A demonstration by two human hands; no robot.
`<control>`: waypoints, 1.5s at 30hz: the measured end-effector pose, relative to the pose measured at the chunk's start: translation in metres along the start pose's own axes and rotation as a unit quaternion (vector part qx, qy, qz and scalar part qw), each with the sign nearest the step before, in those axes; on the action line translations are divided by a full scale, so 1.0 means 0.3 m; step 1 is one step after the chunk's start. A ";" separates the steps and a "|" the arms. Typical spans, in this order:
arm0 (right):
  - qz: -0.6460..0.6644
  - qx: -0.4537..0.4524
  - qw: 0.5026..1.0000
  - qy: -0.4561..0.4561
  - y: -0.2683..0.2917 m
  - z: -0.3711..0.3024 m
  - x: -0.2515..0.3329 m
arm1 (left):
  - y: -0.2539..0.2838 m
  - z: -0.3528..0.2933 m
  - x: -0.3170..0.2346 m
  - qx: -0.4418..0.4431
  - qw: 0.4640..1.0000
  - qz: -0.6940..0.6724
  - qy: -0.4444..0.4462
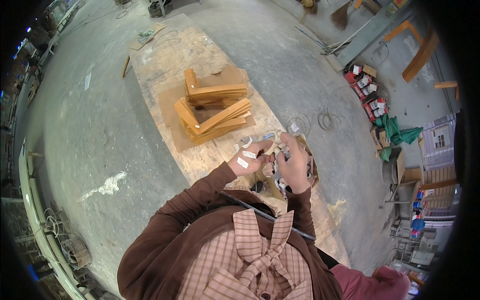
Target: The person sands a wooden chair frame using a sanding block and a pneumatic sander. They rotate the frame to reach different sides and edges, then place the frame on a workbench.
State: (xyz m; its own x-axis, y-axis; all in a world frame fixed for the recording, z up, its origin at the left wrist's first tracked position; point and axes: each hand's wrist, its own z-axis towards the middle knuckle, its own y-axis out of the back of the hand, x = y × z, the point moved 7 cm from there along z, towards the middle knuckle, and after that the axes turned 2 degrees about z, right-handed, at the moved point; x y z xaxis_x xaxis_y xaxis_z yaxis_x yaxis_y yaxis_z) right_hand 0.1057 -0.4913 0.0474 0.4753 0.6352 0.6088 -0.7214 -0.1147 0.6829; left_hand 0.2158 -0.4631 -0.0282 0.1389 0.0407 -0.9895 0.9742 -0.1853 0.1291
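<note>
My left hand (248, 159) and my right hand (293, 162) are raised close together above the long chipboard table (165, 60). Both pinch a small pale piece (274, 151) between their fingertips; what it is I cannot tell. White strips of tape stick to the back of my left hand and its fingers. A roll of tape (269, 136) lies on the table just beyond my fingers. Farther along the table stands a stack of orange-brown wooden L-shaped pieces (212, 107) on a brown cardboard sheet (172, 107).
An open cardboard box (306, 150) sits under my right hand at the table's right edge. Coils of wire (327, 119) lie on the concrete floor to the right, with red boxes (367, 90) and green cloth (397, 131) beyond. Wooden frames lean at the far right.
</note>
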 end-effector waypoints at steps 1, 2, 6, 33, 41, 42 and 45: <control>0.000 0.002 1.000 0.000 -0.003 -0.001 -0.001 | -0.004 0.000 0.012 0.005 1.000 0.019 0.022; -0.002 0.007 1.000 -0.002 -0.006 -0.002 -0.002 | -0.002 -0.001 0.010 -0.006 0.999 0.034 0.009; -0.003 -0.003 1.000 0.014 -0.008 -0.008 0.010 | -0.008 -0.014 0.012 -0.053 0.997 0.056 -0.031; -0.003 0.001 1.000 -0.015 -0.017 -0.051 -0.024 | -0.005 -0.019 0.025 -0.131 0.954 0.245 -0.110; -0.002 -0.015 1.000 -0.014 -0.001 -0.079 -0.027 | -0.016 -0.022 -0.007 -0.140 0.951 0.249 -0.121; -0.002 -0.024 1.000 -0.012 0.002 -0.082 -0.029 | -0.017 -0.018 -0.015 -0.146 0.956 0.226 -0.116; 0.028 -0.060 0.996 -0.066 0.013 -0.100 -0.065 | -0.038 0.002 -0.033 -0.107 0.980 0.139 -0.089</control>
State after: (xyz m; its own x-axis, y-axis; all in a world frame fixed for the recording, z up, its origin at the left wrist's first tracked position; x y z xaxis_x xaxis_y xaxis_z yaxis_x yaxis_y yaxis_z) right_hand 0.0785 -0.4812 0.0259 0.4898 0.5229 0.6976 -0.7994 -0.0499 0.5987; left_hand 0.2033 -0.4620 -0.0200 0.3905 -0.1572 -0.9071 0.9204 0.0463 0.3882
